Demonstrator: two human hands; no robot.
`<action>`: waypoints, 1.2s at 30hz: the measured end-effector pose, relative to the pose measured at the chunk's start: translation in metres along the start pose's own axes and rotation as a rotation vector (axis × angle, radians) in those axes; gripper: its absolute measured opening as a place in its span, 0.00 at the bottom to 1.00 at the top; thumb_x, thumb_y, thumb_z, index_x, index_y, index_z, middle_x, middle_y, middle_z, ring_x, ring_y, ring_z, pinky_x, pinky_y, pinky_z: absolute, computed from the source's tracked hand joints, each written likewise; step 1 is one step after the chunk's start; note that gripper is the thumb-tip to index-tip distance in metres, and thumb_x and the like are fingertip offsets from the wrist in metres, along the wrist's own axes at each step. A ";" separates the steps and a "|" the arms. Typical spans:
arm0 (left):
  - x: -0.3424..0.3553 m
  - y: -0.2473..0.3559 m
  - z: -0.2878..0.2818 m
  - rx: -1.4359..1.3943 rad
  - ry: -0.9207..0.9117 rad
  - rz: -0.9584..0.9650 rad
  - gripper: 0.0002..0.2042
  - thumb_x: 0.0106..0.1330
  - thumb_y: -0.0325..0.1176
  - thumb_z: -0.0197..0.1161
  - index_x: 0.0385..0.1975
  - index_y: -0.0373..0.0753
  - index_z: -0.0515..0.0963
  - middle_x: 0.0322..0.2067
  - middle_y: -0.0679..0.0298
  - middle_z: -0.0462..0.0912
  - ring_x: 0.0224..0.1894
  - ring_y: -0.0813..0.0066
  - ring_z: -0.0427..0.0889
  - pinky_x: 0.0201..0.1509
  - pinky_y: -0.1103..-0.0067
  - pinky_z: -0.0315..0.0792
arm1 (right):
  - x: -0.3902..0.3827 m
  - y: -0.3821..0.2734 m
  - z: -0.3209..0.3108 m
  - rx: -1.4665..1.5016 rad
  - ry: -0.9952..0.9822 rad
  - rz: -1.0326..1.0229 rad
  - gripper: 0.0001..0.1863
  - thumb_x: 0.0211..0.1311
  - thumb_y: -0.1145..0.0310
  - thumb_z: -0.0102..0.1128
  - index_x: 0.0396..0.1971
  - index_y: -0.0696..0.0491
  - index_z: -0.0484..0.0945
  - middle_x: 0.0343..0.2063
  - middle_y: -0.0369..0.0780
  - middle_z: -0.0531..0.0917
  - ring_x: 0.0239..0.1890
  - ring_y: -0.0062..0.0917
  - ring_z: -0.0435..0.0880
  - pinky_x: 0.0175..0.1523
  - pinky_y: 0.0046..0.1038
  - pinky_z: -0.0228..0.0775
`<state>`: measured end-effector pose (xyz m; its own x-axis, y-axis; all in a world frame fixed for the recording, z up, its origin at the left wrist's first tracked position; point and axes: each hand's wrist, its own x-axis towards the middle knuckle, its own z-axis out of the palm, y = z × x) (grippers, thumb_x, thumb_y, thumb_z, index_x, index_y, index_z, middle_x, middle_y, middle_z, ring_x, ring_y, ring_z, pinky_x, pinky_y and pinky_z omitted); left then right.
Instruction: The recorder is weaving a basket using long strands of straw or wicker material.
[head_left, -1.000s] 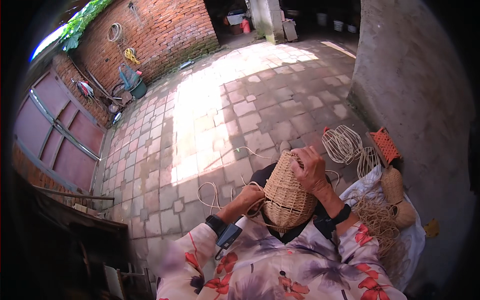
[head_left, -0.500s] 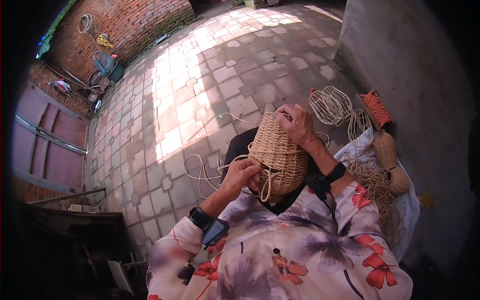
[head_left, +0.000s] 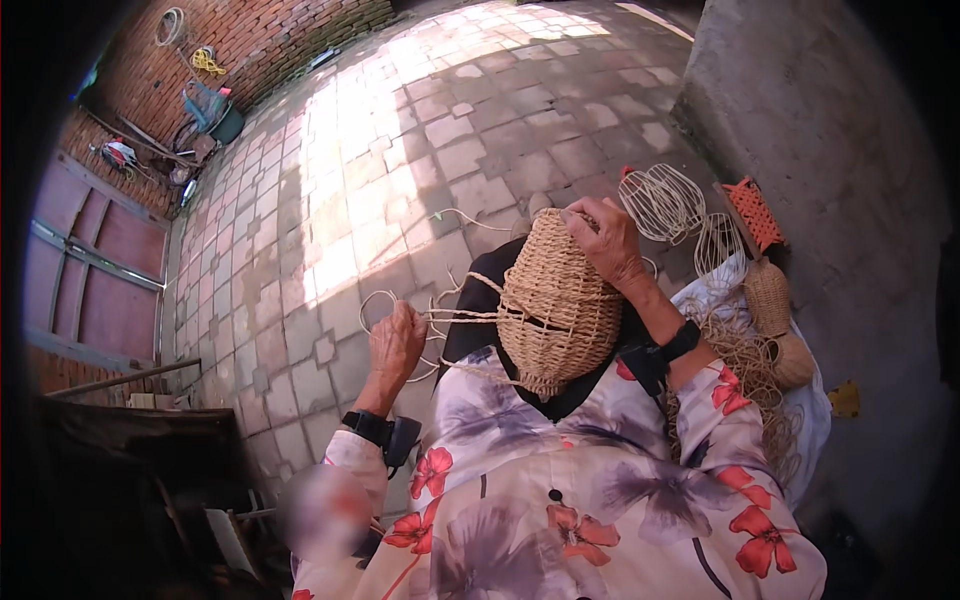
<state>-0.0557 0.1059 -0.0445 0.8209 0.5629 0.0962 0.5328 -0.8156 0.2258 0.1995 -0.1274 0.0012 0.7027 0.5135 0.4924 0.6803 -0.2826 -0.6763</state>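
Note:
A tan woven basket (head_left: 562, 310) lies across my lap, its narrower end pointing away from me. My right hand (head_left: 606, 240) grips its far end with the fingers curled over the rim. Out to the left of the basket, my left hand (head_left: 397, 342) is closed on straw-coloured cord (head_left: 462, 316). The cord runs taut from that fist to a dark slit in the basket's side. Other loose strands hang from the basket's left side, one looping beyond my left hand.
Wire frames (head_left: 662, 204), an orange woven piece (head_left: 755, 214) and small woven baskets (head_left: 769, 300) lie to my right. Tangled cord (head_left: 745, 365) rests there on a white cloth (head_left: 818, 420). A grey wall (head_left: 830, 150) rises beyond them. Dark furniture (head_left: 140, 480) stands at the lower left.
My left hand has moved from the basket's side out to the left, drawing cord straight. The basket has turned a little under my right hand, which keeps its hold.

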 end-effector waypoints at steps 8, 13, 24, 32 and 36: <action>-0.005 0.041 -0.032 -0.302 0.128 0.009 0.07 0.61 0.32 0.59 0.35 0.38 0.78 0.32 0.53 0.82 0.31 0.51 0.82 0.37 0.65 0.74 | 0.001 0.001 -0.002 -0.031 -0.011 -0.041 0.10 0.57 0.61 0.59 0.29 0.53 0.80 0.25 0.40 0.81 0.31 0.37 0.77 0.38 0.37 0.70; 0.004 0.078 -0.020 -0.506 0.113 0.551 0.07 0.61 0.27 0.59 0.38 0.39 0.80 0.35 0.56 0.81 0.36 0.57 0.82 0.40 0.68 0.75 | 0.001 -0.004 0.001 -0.023 -0.032 -0.062 0.10 0.58 0.62 0.59 0.29 0.53 0.81 0.26 0.38 0.82 0.30 0.36 0.77 0.37 0.35 0.70; -0.006 0.041 -0.016 -0.438 0.012 0.316 0.06 0.60 0.30 0.59 0.29 0.35 0.79 0.26 0.53 0.80 0.30 0.51 0.81 0.36 0.63 0.74 | 0.012 -0.007 -0.008 -0.069 -0.063 -0.004 0.12 0.57 0.59 0.58 0.29 0.53 0.81 0.26 0.40 0.82 0.30 0.37 0.79 0.37 0.35 0.70; -0.055 -0.186 0.045 -0.467 -0.015 -0.880 0.09 0.60 0.33 0.55 0.24 0.34 0.77 0.19 0.59 0.80 0.22 0.66 0.81 0.28 0.70 0.77 | 0.024 -0.021 0.008 -0.305 -0.258 -0.067 0.16 0.55 0.57 0.58 0.28 0.57 0.78 0.29 0.47 0.81 0.36 0.42 0.80 0.44 0.41 0.69; -0.084 -0.206 0.059 -1.356 -0.020 -0.982 0.11 0.67 0.38 0.55 0.37 0.37 0.77 0.24 0.70 0.77 0.22 0.81 0.74 0.29 0.81 0.74 | 0.021 -0.021 0.006 -0.316 -0.275 -0.037 0.15 0.54 0.58 0.56 0.30 0.56 0.79 0.32 0.46 0.82 0.38 0.41 0.80 0.45 0.41 0.69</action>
<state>-0.2227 0.2187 -0.1564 0.3143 0.7446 -0.5889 0.2687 0.5252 0.8075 0.1984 -0.1056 0.0225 0.6239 0.7132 0.3194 0.7645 -0.4723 -0.4387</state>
